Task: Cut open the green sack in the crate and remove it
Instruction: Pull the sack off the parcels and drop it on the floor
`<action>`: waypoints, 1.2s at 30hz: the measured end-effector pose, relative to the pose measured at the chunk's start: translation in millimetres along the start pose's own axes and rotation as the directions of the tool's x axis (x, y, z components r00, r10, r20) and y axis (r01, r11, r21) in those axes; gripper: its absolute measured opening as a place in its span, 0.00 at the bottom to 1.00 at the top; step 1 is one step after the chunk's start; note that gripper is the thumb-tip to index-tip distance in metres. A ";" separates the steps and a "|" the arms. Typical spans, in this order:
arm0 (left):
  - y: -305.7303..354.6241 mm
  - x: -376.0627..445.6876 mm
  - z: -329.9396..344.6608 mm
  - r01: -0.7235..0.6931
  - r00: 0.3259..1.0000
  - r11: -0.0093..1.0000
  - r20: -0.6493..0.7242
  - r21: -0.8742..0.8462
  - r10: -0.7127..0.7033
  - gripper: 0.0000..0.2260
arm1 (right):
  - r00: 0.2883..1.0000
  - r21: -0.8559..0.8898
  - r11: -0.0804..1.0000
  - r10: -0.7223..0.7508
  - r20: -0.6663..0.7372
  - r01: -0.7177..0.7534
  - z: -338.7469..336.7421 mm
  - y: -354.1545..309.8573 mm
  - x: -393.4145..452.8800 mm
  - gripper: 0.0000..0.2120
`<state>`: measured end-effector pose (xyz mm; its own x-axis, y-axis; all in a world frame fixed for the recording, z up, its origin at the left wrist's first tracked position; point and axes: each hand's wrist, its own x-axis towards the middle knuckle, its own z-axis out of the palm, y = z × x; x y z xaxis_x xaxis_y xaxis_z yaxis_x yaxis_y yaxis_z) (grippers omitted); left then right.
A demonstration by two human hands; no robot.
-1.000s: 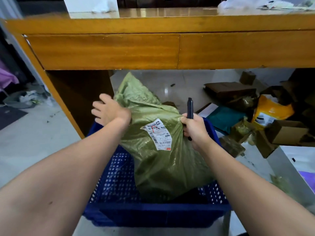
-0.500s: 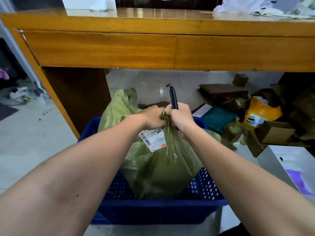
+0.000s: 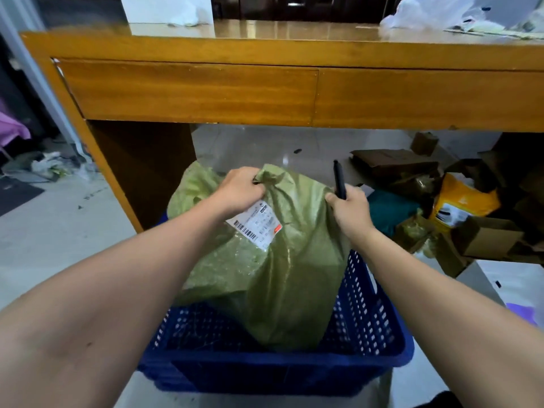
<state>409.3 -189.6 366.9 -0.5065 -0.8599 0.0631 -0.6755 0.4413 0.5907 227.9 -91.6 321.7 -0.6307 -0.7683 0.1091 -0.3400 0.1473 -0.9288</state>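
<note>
Green sack (image 3: 282, 278) stands upright in the blue crate (image 3: 368, 328), bulging well above the crate rim, leaning slightly toward the right wall. White shipping label (image 3: 256, 223) with barcode and a red corner patch is stuck on the sack's near upper face, tilted.

Left hand (image 3: 240, 188) is fisted on the bunched top of the sack, at its far upper left, fabric gathered inside the grip. The wrist covers the label's upper left corner. Right hand (image 3: 348, 209) is closed on the sack's upper right edge, thumb pressed on the fabric, and the same fist holds a slim black tool (image 3: 339, 179) that sticks straight up out of it; blade not visible, cannot tell if it is out. Hands are apart, with the sack top stretched between them. Both forearms reach in from the near edge, either side of the sack.

Another lump of green material (image 3: 192, 187) shows just left of the left hand, behind the sack; cannot tell if it is the same bag.

Crate sits on a pale tiled floor (image 3: 59, 237) in front of a wooden desk (image 3: 188, 89). To the right, on the floor under the desk: cardboard boxes (image 3: 485, 238), a yellow mailer bag (image 3: 462, 201), a teal item (image 3: 388, 209) just beyond the right hand. Clear plastic bags (image 3: 426, 11) lie on the desk top at far right
</note>
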 end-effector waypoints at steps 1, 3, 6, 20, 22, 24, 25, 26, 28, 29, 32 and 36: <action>1.2 -1.6 -4.4 0.044 0.999 0.997 0.024 0.058 -0.046 0.01 | 1.000 0.018 1.000 -0.014 0.010 0.014 7.3 -6.4 -0.8 0.07; 8.8 -4.5 -7.9 0.020 0.997 0.983 0.072 0.183 -0.034 0.19 | 0.998 0.024 0.998 -0.052 0.030 0.051 20.7 -20.7 -2.6 0.04; 27.9 -5.3 0.7 -0.065 0.973 0.997 0.223 0.049 0.053 0.28 | 0.994 -0.031 0.994 -0.101 0.051 0.102 34.5 -42.4 0.5 0.07; 16.3 0.5 50.8 0.195 0.974 0.681 0.057 -0.706 -0.221 0.10 | 0.982 0.036 0.990 0.141 -0.124 -0.137 -19.5 -20.5 -8.0 0.19; 12.9 -0.8 38.4 0.229 0.963 0.539 0.107 -0.811 -0.248 0.08 | 0.962 -0.055 0.965 0.251 -0.108 -0.258 -24.6 -4.2 -5.1 0.17; 9.5 -2.0 29.0 0.243 0.956 0.438 0.136 -0.866 -0.261 0.08 | 0.945 -0.041 0.944 0.326 -0.018 -0.326 -19.5 -1.9 -4.0 0.22; 8.8 -3.0 27.1 0.259 0.948 0.402 0.151 -0.878 -0.281 0.12 | 0.938 0.004 0.938 0.347 0.020 -0.347 -15.1 -1.7 -1.1 0.26; 8.5 -4.9 27.0 0.275 0.940 0.361 0.169 -0.891 -0.298 0.19 | 0.938 0.053 0.936 0.346 0.033 -0.347 -11.2 -1.0 3.4 0.26; 5.1 -6.8 29.9 0.311 0.925 0.275 0.223 -0.910 -0.308 0.26 | 0.949 0.104 0.943 0.316 0.017 -0.316 -6.4 -6.5 7.8 0.19; 5.5 -9.5 30.4 0.320 0.920 0.251 0.236 -0.913 -0.313 0.22 | 0.952 0.111 0.947 0.305 -0.001 -0.303 -6.3 -10.0 7.7 0.14; 6.3 -13.1 34.6 0.328 0.918 0.213 0.257 -0.920 -0.303 0.15 | 0.966 0.091 0.970 0.235 -0.109 -0.226 -8.8 -11.8 7.5 0.08; 7.5 -12.9 34.5 0.358 0.918 0.283 0.281 -0.890 -0.280 0.13 | 0.965 0.132 0.973 0.211 -0.158 -0.191 -2.1 -8.3 6.8 0.11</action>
<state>392.3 -166.4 342.7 -0.4264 -0.8410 -0.3330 0.1037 -0.4112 0.9056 225.0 -96.8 330.9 -0.7903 -0.6117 -0.0345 -0.1180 0.2073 -0.9711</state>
